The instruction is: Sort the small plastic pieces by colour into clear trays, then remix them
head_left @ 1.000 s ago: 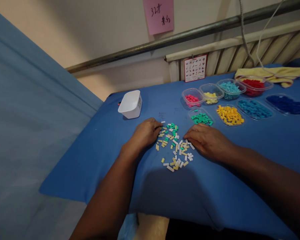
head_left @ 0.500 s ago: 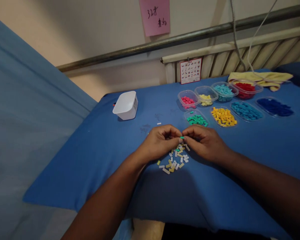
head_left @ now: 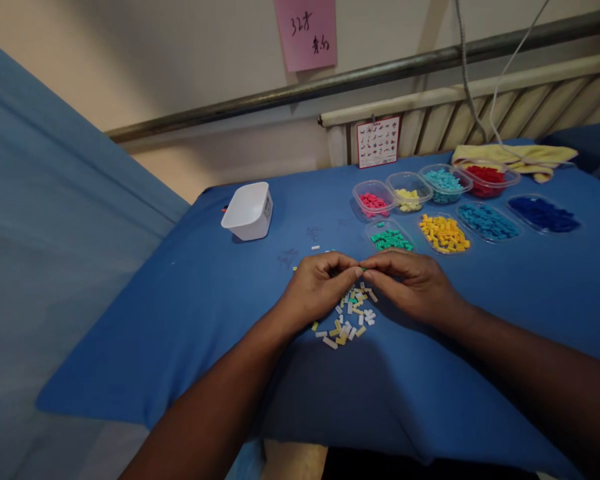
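My left hand (head_left: 321,283) and my right hand (head_left: 414,283) meet fingertip to fingertip above the blue cloth. Between their thumbs and forefingers is a small green building brick (head_left: 364,269), mostly covered by the fingers. Both hands are closed in a pinch on it. Just below them lies a loose heap of small white and pale yellow bricks (head_left: 349,327), with a green one (head_left: 353,301) among them. A lone white brick (head_left: 315,247) lies beyond my left hand.
A white plastic tub (head_left: 249,212) stands at the back left. Clear containers hold green bricks (head_left: 391,240), orange-yellow bricks (head_left: 444,233), pink bricks (head_left: 373,204) and other colours at the right. A yellow cloth (head_left: 517,157) lies behind them. A picture card (head_left: 378,143) leans against the radiator.
My fingertips have closed further over the green brick, so less of it shows. The whole view has shifted slightly; the heap and containers look unchanged.
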The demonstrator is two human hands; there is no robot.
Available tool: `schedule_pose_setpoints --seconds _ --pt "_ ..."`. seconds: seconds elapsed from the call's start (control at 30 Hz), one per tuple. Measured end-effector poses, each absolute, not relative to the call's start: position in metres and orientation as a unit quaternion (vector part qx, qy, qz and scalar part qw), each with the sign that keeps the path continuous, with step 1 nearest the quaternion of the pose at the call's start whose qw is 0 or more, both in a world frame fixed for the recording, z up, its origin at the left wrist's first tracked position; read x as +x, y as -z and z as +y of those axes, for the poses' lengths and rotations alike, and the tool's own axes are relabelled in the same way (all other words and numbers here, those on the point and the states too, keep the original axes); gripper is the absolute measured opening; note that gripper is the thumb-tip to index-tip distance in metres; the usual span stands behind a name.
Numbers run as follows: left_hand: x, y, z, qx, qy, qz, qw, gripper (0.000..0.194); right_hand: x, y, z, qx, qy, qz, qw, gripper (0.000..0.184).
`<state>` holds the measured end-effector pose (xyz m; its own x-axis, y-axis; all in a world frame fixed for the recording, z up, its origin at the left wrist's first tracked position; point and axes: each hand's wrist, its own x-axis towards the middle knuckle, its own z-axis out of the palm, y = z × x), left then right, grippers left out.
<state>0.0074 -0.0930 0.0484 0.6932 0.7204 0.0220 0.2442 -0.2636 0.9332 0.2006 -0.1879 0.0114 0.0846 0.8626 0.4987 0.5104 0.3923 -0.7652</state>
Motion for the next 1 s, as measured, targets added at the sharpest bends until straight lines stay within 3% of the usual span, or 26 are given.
schedule_pose_setpoints --seconds 0.27,0.53,0.7,0.83,1.0 --pt "-0.022 -0.059 -0.052 0.815 -0.310 0.360 0.333 0.023 0.250 -0.008 -0.168 -0.595 -0.006 -0.648 0.476 0.018" --pt "-0.043 -0.072 -0.044 0.879 -0.092 0.334 0.329 0.019 0.273 0.014 -0.150 -0.633 0.048 -0.621 0.460 0.022" --pt "-0.032 -0.077 -0.059 0.908 0.008 0.372 0.193 0.025 0.262 0.009 -0.157 -0.595 0.058 -0.658 0.459 0.021" --pt "-0.025 -0.077 -0.068 0.914 0.045 0.390 0.103 0.027 0.246 0.001 -0.164 -0.553 0.053 -0.693 0.458 0.021" --pt "-0.020 -0.074 -0.074 0.926 0.045 0.364 0.088 0.025 0.226 -0.006 -0.174 -0.511 0.020 -0.736 0.443 0.023"
